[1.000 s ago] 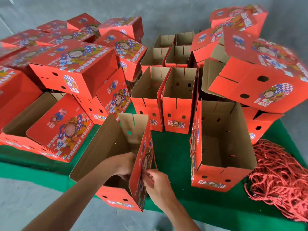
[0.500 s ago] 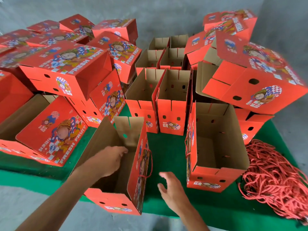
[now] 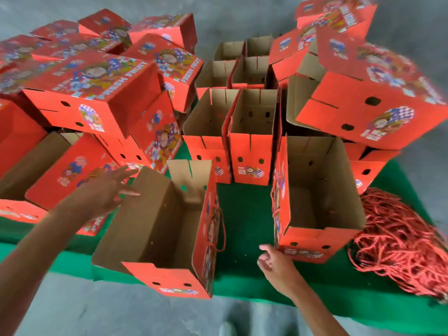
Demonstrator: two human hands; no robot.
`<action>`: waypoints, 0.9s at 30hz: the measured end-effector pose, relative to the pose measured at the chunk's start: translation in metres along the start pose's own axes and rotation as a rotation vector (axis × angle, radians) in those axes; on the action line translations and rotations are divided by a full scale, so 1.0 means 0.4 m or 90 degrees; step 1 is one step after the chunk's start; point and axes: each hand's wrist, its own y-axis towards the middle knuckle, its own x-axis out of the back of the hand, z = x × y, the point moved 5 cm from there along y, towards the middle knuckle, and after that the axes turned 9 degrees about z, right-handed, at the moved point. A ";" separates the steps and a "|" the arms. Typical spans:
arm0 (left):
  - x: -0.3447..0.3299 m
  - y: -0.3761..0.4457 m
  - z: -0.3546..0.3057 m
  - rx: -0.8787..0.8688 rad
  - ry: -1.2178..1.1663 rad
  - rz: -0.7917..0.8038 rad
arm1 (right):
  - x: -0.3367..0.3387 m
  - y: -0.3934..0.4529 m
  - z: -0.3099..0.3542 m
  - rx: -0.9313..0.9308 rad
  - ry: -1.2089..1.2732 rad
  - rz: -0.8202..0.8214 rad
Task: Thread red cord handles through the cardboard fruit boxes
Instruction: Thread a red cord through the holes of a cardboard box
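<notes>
Near box (image 3: 155, 229) sits open-topped at the tabletop (image 3: 244, 214) front edge, red cord handle (image 3: 221, 229) looped on its right outer wall; looks like one side is threaded. Both hands empty: left hand (image 3: 104, 192) fingers spread above the box's left wall, right hand (image 3: 274, 263) loosely open over the green. Next likely: grab a cord from the pile (image 3: 400, 241) at right

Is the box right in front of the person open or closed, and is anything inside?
Open and empty. The nearest box has its top flaps up, showing bare brown cardboard walls and floor. A red cord handle hangs on its outer right side.
</notes>
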 end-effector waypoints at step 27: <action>0.097 0.161 -0.580 -0.129 -0.123 0.023 | 0.307 -0.147 -0.309 -0.281 -0.349 -0.228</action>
